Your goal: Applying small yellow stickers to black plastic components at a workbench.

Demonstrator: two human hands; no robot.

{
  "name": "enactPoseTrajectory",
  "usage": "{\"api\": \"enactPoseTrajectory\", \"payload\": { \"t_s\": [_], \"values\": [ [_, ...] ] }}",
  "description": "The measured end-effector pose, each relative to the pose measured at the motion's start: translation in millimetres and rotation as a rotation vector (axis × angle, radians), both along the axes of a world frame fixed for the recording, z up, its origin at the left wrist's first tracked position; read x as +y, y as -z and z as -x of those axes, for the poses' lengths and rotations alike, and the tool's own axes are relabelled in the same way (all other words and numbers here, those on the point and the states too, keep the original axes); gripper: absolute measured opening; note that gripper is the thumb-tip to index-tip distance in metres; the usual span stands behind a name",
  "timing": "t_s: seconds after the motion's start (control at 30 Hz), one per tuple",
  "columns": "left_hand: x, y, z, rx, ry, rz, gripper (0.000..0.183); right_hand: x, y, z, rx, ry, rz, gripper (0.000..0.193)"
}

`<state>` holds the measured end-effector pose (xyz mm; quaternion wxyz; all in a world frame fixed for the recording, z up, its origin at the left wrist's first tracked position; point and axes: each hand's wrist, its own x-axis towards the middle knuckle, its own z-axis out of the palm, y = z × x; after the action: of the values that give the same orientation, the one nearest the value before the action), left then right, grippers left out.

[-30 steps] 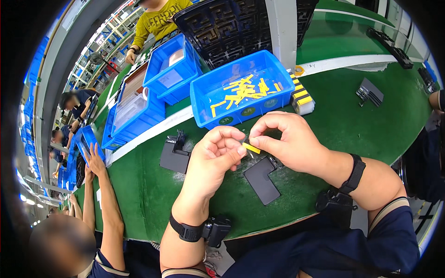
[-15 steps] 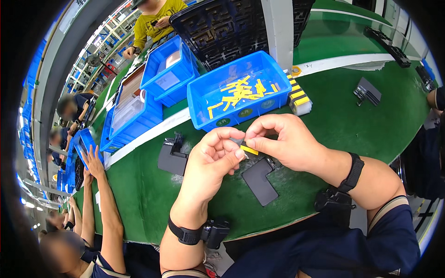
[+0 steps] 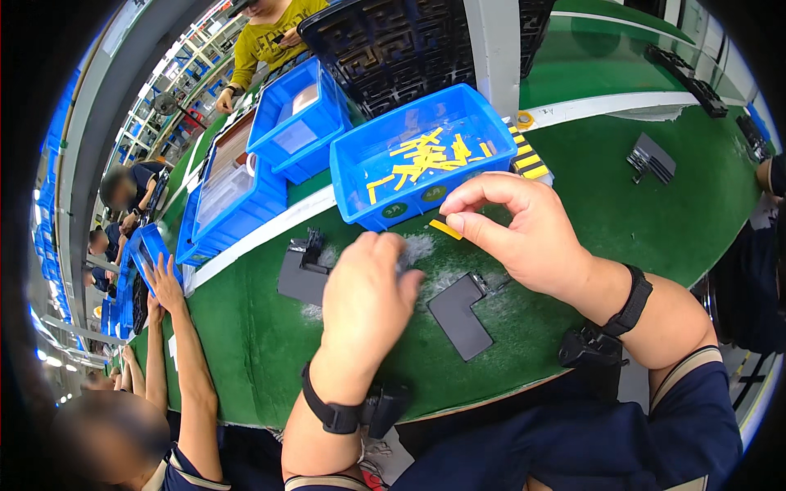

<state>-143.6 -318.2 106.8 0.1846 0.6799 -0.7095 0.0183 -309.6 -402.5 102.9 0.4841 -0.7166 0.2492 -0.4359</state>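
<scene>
In my right hand point(image 3: 524, 225), a short yellow strip point(image 3: 444, 229) is pinched between thumb and fingertips, held over the table in front of a blue bin. My left hand point(image 3: 368, 286) is slightly blurred, its thumb spread from the fingers, and I see nothing held in it. It hovers beside a flat dark grey part point(image 3: 299, 277) with a black bracket-like end; some of that part is hidden by the hand. Between my forearms lies a similar L-shaped grey part point(image 3: 461, 319) on the green tabletop point(image 3: 565, 344).
The blue bin point(image 3: 368, 214) holds many loose yellow strips. A yellow-and-black striped block point(image 3: 532, 164) stands at its right. Further right lies another grey part point(image 3: 653, 157). More blue bins point(image 3: 299, 123) and a black tray point(image 3: 393, 49) stand behind. A co-worker's arms point(image 3: 184, 327) reach in at left.
My hands have separated. The left has moved toward the grey part on the left, while the right has lifted up and away toward the bin with the yellow strip.
</scene>
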Motion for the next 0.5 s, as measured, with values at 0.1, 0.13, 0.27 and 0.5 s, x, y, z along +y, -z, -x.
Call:
{"api": "enactPoseTrajectory", "payload": {
  "t_s": [0.1,0.13,0.27,0.5],
  "values": [
    [14.4,-9.5,25.1,0.016,0.217,-0.064,0.065,-2.6,6.7,-2.4,-0.046,0.047,0.131,0.007],
    [18.3,-15.5,38.1,-0.028,0.23,-0.266,0.078,-2.6,6.6,-1.4,-0.046,0.048,0.131,0.007],
    [29.1,-12.5,50.9,-0.13,0.233,-0.308,0.087,1.3,2.3,0.5,-0.007,0.057,0.177,0.007],
    [13.7,-1.9,27.2,0.332,0.212,-0.135,0.037,2.4,2.7,-0.2,-0.076,0.0,0.217,0.005]
  ]
}}
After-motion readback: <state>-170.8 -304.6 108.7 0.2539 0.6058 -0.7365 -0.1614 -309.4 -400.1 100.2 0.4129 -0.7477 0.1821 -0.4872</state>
